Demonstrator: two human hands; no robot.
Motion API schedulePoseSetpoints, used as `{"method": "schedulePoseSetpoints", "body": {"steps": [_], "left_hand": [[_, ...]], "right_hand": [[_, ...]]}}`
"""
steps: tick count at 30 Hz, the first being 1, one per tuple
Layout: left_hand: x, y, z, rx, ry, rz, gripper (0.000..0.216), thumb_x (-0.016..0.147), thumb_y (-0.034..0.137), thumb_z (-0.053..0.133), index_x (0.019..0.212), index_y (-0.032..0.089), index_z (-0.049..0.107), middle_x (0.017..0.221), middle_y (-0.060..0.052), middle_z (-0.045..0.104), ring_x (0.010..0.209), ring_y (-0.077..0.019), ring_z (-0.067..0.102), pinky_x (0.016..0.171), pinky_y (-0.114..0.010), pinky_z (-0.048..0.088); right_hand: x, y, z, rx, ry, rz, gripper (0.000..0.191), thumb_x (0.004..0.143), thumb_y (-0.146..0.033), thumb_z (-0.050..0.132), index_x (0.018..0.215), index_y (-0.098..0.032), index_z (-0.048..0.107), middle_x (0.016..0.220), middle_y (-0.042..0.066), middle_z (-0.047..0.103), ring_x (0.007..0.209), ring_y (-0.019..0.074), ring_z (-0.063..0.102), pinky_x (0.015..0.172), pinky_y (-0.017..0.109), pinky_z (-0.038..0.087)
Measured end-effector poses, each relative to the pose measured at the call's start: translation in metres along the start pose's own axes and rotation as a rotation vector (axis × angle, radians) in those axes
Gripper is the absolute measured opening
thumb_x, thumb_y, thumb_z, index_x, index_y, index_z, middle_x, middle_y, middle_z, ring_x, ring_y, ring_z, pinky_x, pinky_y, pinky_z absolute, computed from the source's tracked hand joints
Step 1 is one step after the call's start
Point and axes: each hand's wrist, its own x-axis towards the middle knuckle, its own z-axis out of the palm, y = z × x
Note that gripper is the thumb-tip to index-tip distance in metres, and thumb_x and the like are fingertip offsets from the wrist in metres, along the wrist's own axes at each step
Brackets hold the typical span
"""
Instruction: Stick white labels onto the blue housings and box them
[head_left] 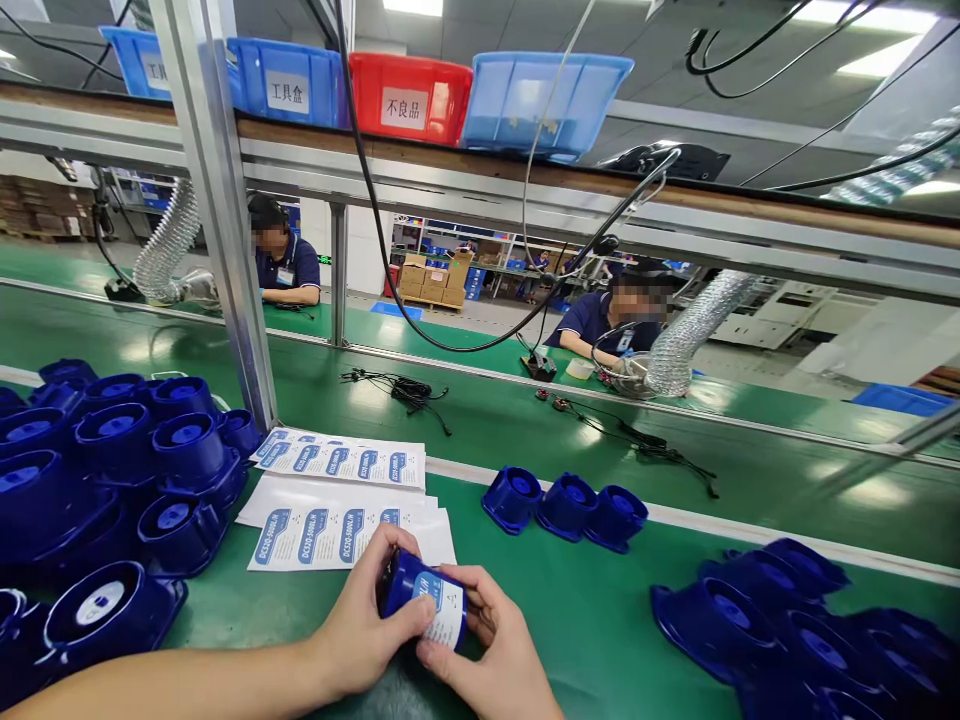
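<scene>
A round blue plastic housing sits low in the middle of the head view, gripped from both sides by my two hands. My left hand wraps its left side, thumb on the front. With my right hand I press a white and blue label onto its curved side. Just behind my hands lie sheets of blue and white stickers on the green bench.
A heap of blue housings fills the left. Three more housings stand mid-bench, and another heap lies at the right. Black cables rest on the conveyor belt. Two people work opposite. Coloured bins sit on the overhead shelf.
</scene>
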Motion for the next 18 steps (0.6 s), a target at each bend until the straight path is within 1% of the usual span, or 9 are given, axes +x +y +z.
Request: {"method": "schedulePoseSetpoints", "body": {"steps": [2, 4, 8, 11, 14, 16, 18], "left_hand": [[0.002, 0.003, 0.001, 0.019, 0.043, -0.032, 0.034, 0.093, 0.046, 0.074, 0.099, 0.024, 0.049, 0.101, -0.002, 0.054, 0.097, -0.0220, 0.053, 0.088, -0.035, 0.042], [0.005, 0.006, 0.001, 0.041, 0.080, -0.060, 0.034, 0.094, 0.044, 0.073, 0.092, 0.023, 0.046, 0.097, -0.002, 0.055, 0.091, -0.0204, 0.053, 0.085, -0.034, 0.042], [0.005, 0.009, 0.004, 0.100, 0.125, -0.086, 0.031, 0.098, 0.049, 0.069, 0.098, 0.023, 0.051, 0.096, -0.002, 0.056, 0.092, -0.0207, 0.055, 0.086, -0.033, 0.045], [0.002, 0.010, 0.007, 0.108, 0.163, -0.096, 0.032, 0.102, 0.055, 0.062, 0.101, 0.024, 0.053, 0.094, -0.001, 0.056, 0.091, -0.0205, 0.056, 0.086, -0.032, 0.046], [-0.001, 0.009, 0.010, 0.117, 0.113, -0.103, 0.036, 0.105, 0.058, 0.056, 0.097, 0.023, 0.054, 0.090, 0.000, 0.055, 0.086, -0.0193, 0.053, 0.080, -0.031, 0.045], [-0.002, 0.007, 0.011, 0.132, 0.069, -0.084, 0.037, 0.107, 0.057, 0.052, 0.095, 0.022, 0.054, 0.091, -0.001, 0.055, 0.087, -0.0192, 0.053, 0.080, -0.031, 0.045], [-0.002, 0.005, 0.010, 0.161, 0.045, -0.045, 0.036, 0.109, 0.055, 0.050, 0.095, 0.022, 0.054, 0.093, -0.002, 0.056, 0.090, -0.0199, 0.054, 0.083, -0.032, 0.045]], "right_hand": [[0.000, 0.001, 0.002, -0.089, -0.016, -0.041, 0.058, 0.066, -0.023, 0.093, 0.121, -0.023, 0.072, 0.122, 0.011, 0.080, 0.115, 0.0354, 0.076, 0.104, 0.049, 0.060], [0.001, 0.003, 0.002, -0.187, -0.042, -0.090, 0.057, 0.069, -0.018, 0.089, 0.124, -0.024, 0.072, 0.125, 0.011, 0.079, 0.119, 0.0352, 0.074, 0.107, 0.049, 0.058], [0.004, 0.002, 0.003, -0.302, -0.073, -0.120, 0.057, 0.075, -0.021, 0.088, 0.128, -0.026, 0.070, 0.127, 0.009, 0.079, 0.118, 0.0334, 0.074, 0.106, 0.047, 0.058], [0.005, -0.002, 0.007, -0.333, -0.075, -0.119, 0.055, 0.074, -0.022, 0.090, 0.124, -0.025, 0.068, 0.122, 0.009, 0.078, 0.110, 0.0320, 0.074, 0.098, 0.044, 0.059], [0.005, -0.006, 0.011, -0.302, -0.041, -0.116, 0.047, 0.071, -0.027, 0.093, 0.110, -0.023, 0.067, 0.108, 0.007, 0.078, 0.096, 0.0285, 0.073, 0.086, 0.039, 0.059], [0.004, -0.008, 0.011, -0.208, -0.027, -0.078, 0.044, 0.067, -0.029, 0.096, 0.099, -0.022, 0.066, 0.100, 0.005, 0.076, 0.091, 0.0261, 0.070, 0.081, 0.035, 0.058], [0.004, -0.010, 0.011, -0.078, -0.030, -0.015, 0.045, 0.063, -0.029, 0.099, 0.091, -0.022, 0.064, 0.094, 0.003, 0.074, 0.088, 0.0244, 0.068, 0.079, 0.033, 0.057]]}}
